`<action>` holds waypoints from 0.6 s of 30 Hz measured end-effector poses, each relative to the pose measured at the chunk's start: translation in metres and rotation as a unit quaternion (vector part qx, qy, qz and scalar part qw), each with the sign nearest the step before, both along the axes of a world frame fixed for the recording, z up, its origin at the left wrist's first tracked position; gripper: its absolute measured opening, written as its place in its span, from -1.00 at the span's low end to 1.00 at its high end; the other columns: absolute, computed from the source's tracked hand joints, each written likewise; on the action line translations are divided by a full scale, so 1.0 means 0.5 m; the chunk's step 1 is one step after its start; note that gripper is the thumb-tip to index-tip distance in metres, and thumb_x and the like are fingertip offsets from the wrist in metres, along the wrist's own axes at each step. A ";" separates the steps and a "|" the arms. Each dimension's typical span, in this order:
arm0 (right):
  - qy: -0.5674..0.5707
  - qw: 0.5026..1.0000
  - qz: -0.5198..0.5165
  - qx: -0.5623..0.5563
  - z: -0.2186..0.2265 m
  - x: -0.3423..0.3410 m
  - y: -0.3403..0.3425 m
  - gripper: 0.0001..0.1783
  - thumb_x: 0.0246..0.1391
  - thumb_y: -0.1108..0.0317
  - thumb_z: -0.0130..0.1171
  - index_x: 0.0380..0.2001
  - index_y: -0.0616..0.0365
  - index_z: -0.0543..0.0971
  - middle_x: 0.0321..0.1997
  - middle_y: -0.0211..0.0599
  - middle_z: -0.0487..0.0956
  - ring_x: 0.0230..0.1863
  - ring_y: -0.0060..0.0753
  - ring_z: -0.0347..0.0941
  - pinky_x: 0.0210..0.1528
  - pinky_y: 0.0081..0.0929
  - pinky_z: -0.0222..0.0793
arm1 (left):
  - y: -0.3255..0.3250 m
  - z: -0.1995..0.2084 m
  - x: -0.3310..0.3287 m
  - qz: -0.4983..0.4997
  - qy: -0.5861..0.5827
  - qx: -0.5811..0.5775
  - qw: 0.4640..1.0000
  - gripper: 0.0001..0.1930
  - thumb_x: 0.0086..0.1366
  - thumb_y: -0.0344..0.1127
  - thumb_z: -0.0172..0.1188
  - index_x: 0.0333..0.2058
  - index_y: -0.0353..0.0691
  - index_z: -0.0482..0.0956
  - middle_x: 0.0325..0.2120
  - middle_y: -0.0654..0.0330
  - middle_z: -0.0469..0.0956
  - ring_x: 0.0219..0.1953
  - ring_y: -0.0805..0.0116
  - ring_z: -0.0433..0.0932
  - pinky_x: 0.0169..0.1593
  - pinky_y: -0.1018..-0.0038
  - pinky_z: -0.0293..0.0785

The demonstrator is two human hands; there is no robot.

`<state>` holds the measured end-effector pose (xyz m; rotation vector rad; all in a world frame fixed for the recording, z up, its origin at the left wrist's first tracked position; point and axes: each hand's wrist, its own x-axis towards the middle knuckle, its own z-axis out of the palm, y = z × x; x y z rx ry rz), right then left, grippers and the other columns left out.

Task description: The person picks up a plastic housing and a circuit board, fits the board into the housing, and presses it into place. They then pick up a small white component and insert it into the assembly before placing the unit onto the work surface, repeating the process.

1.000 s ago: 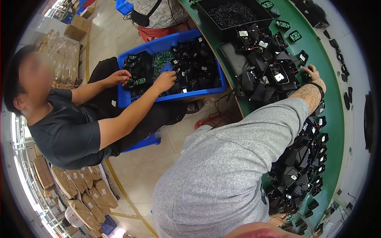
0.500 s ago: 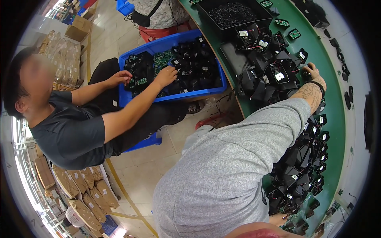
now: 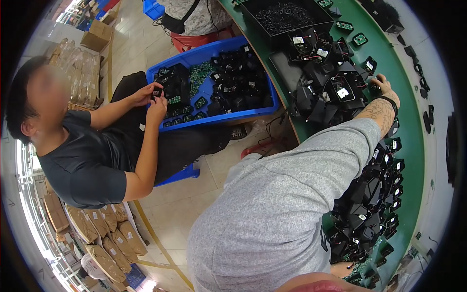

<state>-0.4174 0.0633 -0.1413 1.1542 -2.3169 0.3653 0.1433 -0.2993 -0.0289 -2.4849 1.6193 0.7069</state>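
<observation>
My left hand stretches across the green bench, a dark band round its wrist. Its fingers curl around a small black plastic housing at the edge of a pile. Beside it lie several open black housings with red wires and white labels. Low in the view, my right hand shows only in part at the bench's near edge, by more black housings; its fingers are mostly hidden. Green circuit boards in black frames lie beyond my left hand.
A black tray of small dark parts stands at the far end of the green bench. To the left, a seated co-worker holds a small black part over a blue bin. Cartons and wrapped packages stand on the floor.
The co-worker's reaching hand has drawn back from the bin's middle and joined the other hand at a small black part. My left hand stays almost in place; my right hand has shifted slightly.
</observation>
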 end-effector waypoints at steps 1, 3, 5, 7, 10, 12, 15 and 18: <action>0.000 1.000 0.000 0.000 0.001 0.001 -0.002 -0.61 0.18 0.09 -0.03 -0.18 0.12 0.64 -0.13 -0.21 0.61 -0.12 -0.07 0.50 -0.06 -0.21 0.35 | 0.000 0.001 0.003 -0.001 0.000 -0.002 1.000 -0.43 0.21 -0.08 0.18 0.20 0.03 0.33 0.29 0.02 0.03 0.29 -0.29 -0.17 0.06 -0.33 0.08; -0.001 1.000 0.002 0.001 0.001 0.004 -0.004 -0.61 0.18 0.09 -0.03 -0.18 0.12 0.64 -0.13 -0.21 0.61 -0.12 -0.07 0.50 -0.06 -0.21 0.35 | -0.001 0.001 0.010 -0.001 0.000 -0.003 1.000 -0.43 0.21 -0.08 0.18 0.20 0.03 0.33 0.29 0.02 0.02 0.29 -0.30 -0.17 0.06 -0.33 0.08; -0.003 1.000 0.004 0.003 0.000 0.009 -0.007 -0.61 0.18 0.09 -0.03 -0.17 0.12 0.64 -0.13 -0.21 0.61 -0.12 -0.07 0.50 -0.06 -0.21 0.35 | -0.001 -0.002 0.017 0.001 -0.009 0.006 1.000 -0.43 0.21 -0.08 0.18 0.20 0.03 0.33 0.29 0.02 0.02 0.29 -0.30 -0.18 0.06 -0.33 0.08; -0.002 1.000 0.002 0.003 0.004 0.007 -0.009 -0.61 0.18 0.09 -0.03 -0.17 0.12 0.64 -0.13 -0.21 0.61 -0.12 -0.07 0.50 -0.06 -0.21 0.35 | -0.001 -0.003 0.016 0.002 -0.008 0.001 1.000 -0.43 0.21 -0.09 0.18 0.20 0.03 0.33 0.29 0.02 0.02 0.29 -0.30 -0.17 0.06 -0.34 0.08; -0.003 1.000 0.003 0.005 0.009 0.012 -0.012 -0.61 0.18 0.10 -0.02 -0.17 0.12 0.64 -0.13 -0.21 0.61 -0.12 -0.07 0.50 -0.06 -0.21 0.35 | 0.002 -0.005 0.022 0.009 -0.009 -0.002 1.000 -0.43 0.21 -0.09 0.17 0.21 0.03 0.32 0.29 0.02 0.02 0.29 -0.30 -0.16 0.06 -0.34 0.08; -0.003 1.000 0.002 0.006 0.012 0.011 -0.012 -0.61 0.17 0.10 -0.02 -0.17 0.12 0.64 -0.13 -0.21 0.61 -0.12 -0.07 0.50 -0.06 -0.21 0.35 | 0.003 -0.004 0.022 0.011 -0.008 -0.001 1.000 -0.43 0.21 -0.09 0.17 0.21 0.04 0.32 0.29 0.03 0.02 0.29 -0.30 -0.16 0.06 -0.34 0.08; -0.001 1.000 -0.002 0.005 0.013 -0.003 -0.011 -0.61 0.17 0.10 -0.02 -0.17 0.12 0.64 -0.13 -0.21 0.61 -0.12 -0.07 0.50 -0.05 -0.21 0.35 | 0.000 0.000 0.017 0.007 -0.006 -0.006 1.000 -0.42 0.22 -0.09 0.17 0.21 0.04 0.31 0.29 0.05 0.03 0.29 -0.30 -0.15 0.06 -0.34 0.08; -0.001 1.000 -0.004 0.004 0.010 -0.016 -0.012 -0.62 0.17 0.10 -0.01 -0.17 0.12 0.64 -0.13 -0.21 0.61 -0.12 -0.07 0.50 -0.05 -0.21 0.35 | -0.006 0.000 0.019 0.020 0.003 -0.011 1.000 -0.43 0.22 -0.08 0.16 0.21 0.04 0.32 0.29 0.07 0.03 0.29 -0.29 -0.16 0.06 -0.35 0.08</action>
